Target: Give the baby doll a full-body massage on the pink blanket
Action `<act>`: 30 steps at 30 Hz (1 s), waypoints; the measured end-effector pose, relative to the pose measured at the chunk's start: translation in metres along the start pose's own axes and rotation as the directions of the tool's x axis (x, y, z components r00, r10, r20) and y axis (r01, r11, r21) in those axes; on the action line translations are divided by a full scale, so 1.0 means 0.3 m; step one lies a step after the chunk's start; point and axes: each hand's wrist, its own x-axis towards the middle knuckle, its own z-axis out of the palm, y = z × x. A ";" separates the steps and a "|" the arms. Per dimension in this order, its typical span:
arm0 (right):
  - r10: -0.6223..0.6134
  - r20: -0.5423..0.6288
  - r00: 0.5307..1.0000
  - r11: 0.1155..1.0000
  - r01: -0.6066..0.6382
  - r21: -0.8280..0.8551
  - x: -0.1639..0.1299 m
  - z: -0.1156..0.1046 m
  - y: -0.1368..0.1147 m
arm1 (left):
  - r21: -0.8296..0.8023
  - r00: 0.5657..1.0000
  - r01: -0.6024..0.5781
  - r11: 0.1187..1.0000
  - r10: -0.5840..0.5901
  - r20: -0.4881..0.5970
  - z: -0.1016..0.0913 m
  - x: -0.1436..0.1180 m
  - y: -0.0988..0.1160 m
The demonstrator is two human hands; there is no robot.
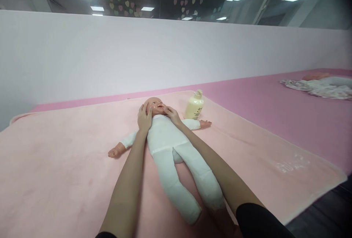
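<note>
One doll (pixel 163 131) beside one bottle (pixel 194 108)

A white-bodied doll (pixel 165 134) lies supine on pink cloth (pixel 66 172).

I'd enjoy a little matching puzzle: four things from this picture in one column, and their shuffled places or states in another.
1. Doll
2. Pump bottle
3. Left hand
4. Heart shapes

A. Above the white wall
B. Standing upright
C. Lying on its back
D. Against the doll's head

Pairs: 1-C, 2-B, 3-D, 4-A
</note>
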 end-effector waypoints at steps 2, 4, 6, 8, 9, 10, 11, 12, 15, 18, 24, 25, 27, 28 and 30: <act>0.007 -0.008 1.000 1.000 -0.007 0.019 -0.001 0.002 0.000 | -0.002 1.000 -0.010 1.000 0.010 0.002 0.000 0.001 0.001; 0.002 -0.015 1.000 1.000 -0.002 0.027 0.000 0.003 0.000 | -0.004 1.000 -0.016 1.000 0.016 0.000 -0.002 0.001 0.003; 0.000 -0.023 1.000 1.000 0.000 0.030 0.002 0.004 0.001 | 0.007 1.000 -0.021 1.000 0.021 -0.009 -0.005 -0.001 0.009; 0.011 -0.017 1.000 0.999 -0.011 0.037 0.005 0.004 0.002 | 0.036 0.999 -0.047 0.998 0.048 -0.021 -0.009 -0.005 0.017; 0.019 -0.005 1.000 0.999 -0.019 0.040 0.006 0.005 0.003 | 0.049 0.997 -0.077 0.996 0.078 -0.016 -0.011 -0.007 0.022; 0.024 0.013 1.000 0.999 -0.024 0.042 0.007 0.005 0.004 | 0.060 0.993 -0.115 0.992 0.115 -0.002 -0.013 -0.010 0.026; 0.024 0.035 0.999 0.999 -0.026 0.043 0.008 0.006 0.004 | 0.067 0.988 -0.152 0.986 0.151 0.021 -0.015 -0.012 0.031; 0.023 0.056 0.998 0.999 -0.025 0.042 0.009 0.006 0.004 | 0.072 0.983 -0.180 0.981 0.177 0.044 -0.016 -0.014 0.034; 0.014 0.094 0.996 1.000 -0.016 0.023 0.006 0.010 -0.001 | 0.086 0.982 -0.178 0.980 0.171 0.082 -0.014 -0.015 0.037; 0.031 0.098 0.995 0.999 -0.032 0.014 0.001 0.014 -0.013 | 0.090 0.983 -0.165 0.982 0.158 0.089 -0.011 -0.012 0.029; 0.062 0.118 0.991 0.992 -0.074 0.100 -0.003 0.013 -0.050 | 0.086 0.975 -0.212 0.973 0.205 0.089 -0.012 -0.007 0.014; 0.063 0.120 0.991 0.992 -0.076 0.099 -0.003 0.012 -0.054 | 0.088 0.974 -0.215 0.973 0.207 0.092 -0.013 -0.007 0.014; 0.065 0.120 0.991 0.993 -0.077 0.092 -0.004 0.011 -0.061 | 0.092 0.973 -0.216 0.972 0.207 0.097 -0.016 -0.006 0.016; 0.063 0.120 0.991 0.993 -0.074 0.092 -0.004 0.011 -0.062 | 0.093 0.974 -0.215 0.972 0.206 0.097 -0.018 -0.006 0.017; 0.055 0.127 0.990 0.992 -0.069 0.108 -0.005 0.012 -0.063 | 0.092 0.974 -0.212 0.973 0.204 0.094 -0.019 -0.006 0.019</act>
